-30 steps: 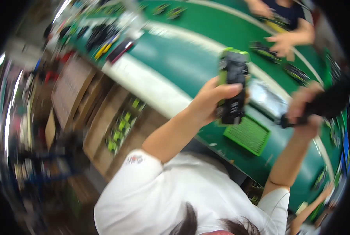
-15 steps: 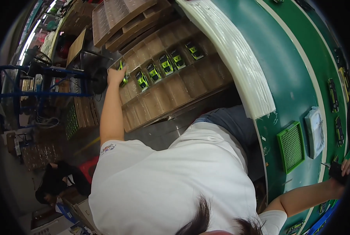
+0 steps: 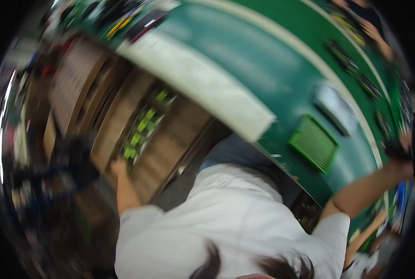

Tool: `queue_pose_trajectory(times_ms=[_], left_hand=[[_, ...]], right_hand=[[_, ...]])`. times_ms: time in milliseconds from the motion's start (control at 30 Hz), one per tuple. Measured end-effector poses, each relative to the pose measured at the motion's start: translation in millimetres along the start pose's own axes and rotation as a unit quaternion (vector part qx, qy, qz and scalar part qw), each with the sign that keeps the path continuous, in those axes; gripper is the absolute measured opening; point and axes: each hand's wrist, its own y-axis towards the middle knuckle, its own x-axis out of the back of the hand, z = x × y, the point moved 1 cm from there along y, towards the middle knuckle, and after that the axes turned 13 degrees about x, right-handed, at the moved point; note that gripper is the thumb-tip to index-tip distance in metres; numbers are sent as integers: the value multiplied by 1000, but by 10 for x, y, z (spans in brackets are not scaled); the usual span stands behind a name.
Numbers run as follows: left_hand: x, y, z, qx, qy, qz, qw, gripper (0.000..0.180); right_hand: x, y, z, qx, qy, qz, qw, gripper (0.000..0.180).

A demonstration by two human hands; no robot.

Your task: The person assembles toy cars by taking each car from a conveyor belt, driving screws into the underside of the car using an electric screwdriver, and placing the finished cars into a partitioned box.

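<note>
My left arm reaches to a brown compartment tray [image 3: 172, 135] on the left. My left hand [image 3: 119, 166] is at the near end of a row of black-and-bright-green toy cars [image 3: 144, 124] in the tray. Motion smears its fingers, so its hold on the nearest car cannot be made out. At the far right edge, my right hand [image 3: 406, 141] is closed round a dark, blurred object [image 3: 396, 150], stretched out over the green bench. Its exact kind is unclear.
A green perforated basket [image 3: 313, 144] and a pale blue-white packet [image 3: 336, 108] lie on the green bench [image 3: 226, 44]. White sheeting [image 3: 198, 81] covers its left edge. Dark car parts [image 3: 351, 67] line the green strip beyond. Stacked brown trays [image 3: 75, 83] stand left; other people's arms [image 3: 366, 235] show right.
My view has swung round, and the scene is blurred. My left hand remains by the row of cars; my right hand still grips the dark object. Other people's arms have come into view at right.
</note>
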Motion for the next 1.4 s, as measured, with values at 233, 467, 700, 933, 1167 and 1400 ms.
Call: queue_pose_trajectory(times_ms=[233, 467, 700, 933, 1167, 1400], left_hand=[[2798, -1152, -2243, -322, -472, -320, 756, 12], [4512, -4288, -5286, -802, -392, -109, 436, 25], [4398, -6224, -6824, -902, -201, -43, 379, 54], [4066, -7343, -7111, -899, -147, 23, 413, 55], [4028, -7243, -6867, -897, -226, 17, 379, 43], [4296, -6042, -5387, -909, -209, 92, 348, 44]], right_hand=[[94, -30, 59, 28, -50, 163, 985, 33], [370, 57, 245, 89, -131, 97, 983, 38], [487, 130, 441, 144, -139, 48, 979, 30], [629, 155, 583, 144, -145, 21, 979, 31], [812, 173, 732, 139, -113, 9, 984, 31], [1253, 279, 948, 62, -99, 78, 990, 38]])
